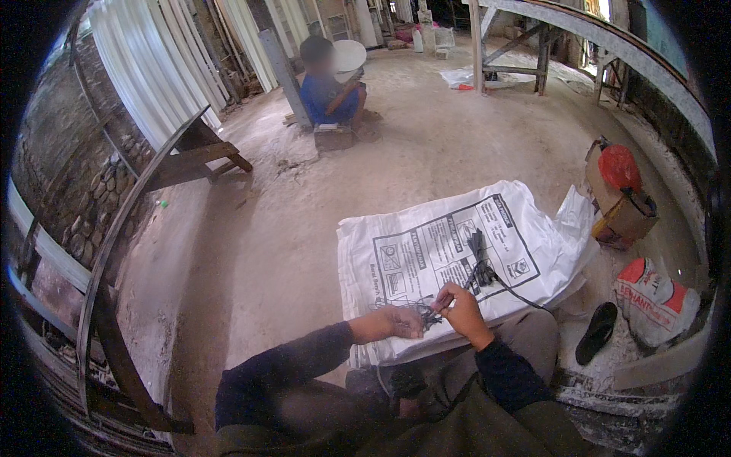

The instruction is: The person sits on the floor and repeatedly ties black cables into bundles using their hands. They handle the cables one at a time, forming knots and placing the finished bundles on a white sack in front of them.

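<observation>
My left hand [390,324] and my right hand [461,311] meet over the near edge of a white printed sack [354,251] lying flat before my lap. Between them is a loose tangle of thin dark wires [429,311]. The left hand's fingers are closed at the left side of that tangle. Thumb and fingertips of the right hand pinch together at its other side, apparently on a wire, though the exact spot is too small to make out. Farther up the sack lies a bunched black cable [483,273], one length running right toward my knee.
A person in blue [331,99] sits low ahead, beside a post. On the right stand a cardboard box [628,217] with a red round object [620,168], a black sandal [596,333] and a filled white-and-red sack [656,305]. A wooden frame [114,251] rises at left.
</observation>
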